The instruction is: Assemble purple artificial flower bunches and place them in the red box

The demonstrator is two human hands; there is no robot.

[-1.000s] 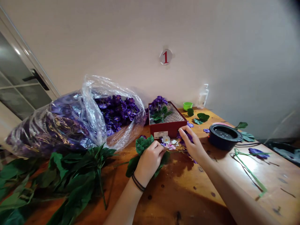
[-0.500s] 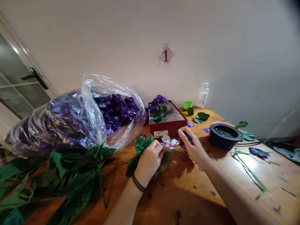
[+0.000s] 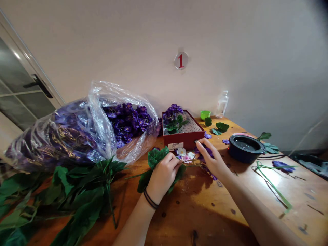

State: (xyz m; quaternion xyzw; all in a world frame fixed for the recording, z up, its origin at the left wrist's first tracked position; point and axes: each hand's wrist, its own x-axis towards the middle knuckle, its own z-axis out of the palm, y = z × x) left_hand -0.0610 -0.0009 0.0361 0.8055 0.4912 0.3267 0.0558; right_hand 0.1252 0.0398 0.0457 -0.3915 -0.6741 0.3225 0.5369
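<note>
My left hand (image 3: 166,171), with dark bands at its wrist, is closed around the stem of an artificial flower spray. Broad green leaves (image 3: 156,157) stick out on both sides of that hand. White and pink blossoms (image 3: 186,155) lie between my hands, in front of the red box. My right hand (image 3: 211,158) is closed at the purple flowers (image 3: 205,152) on the spray's right end, thumb and forefinger together. Its palm side and part of the petals are hidden. Thin stems run from one hand to the other, just above the table.
A clear plastic bag (image 3: 64,136) of purple flowers lies left, behind a heap of green leaves (image 3: 82,191). The red box (image 3: 183,139) holds a finished-looking sprig. A black round pot (image 3: 246,148), green cup (image 3: 205,114), bottle (image 3: 222,104) and loose leaves (image 3: 220,127) stand or lie right.
My right hand has shifted slightly right, and more purple petals show below it. The white and pink blossoms have moved a little. My left hand stays nearly in place.
</note>
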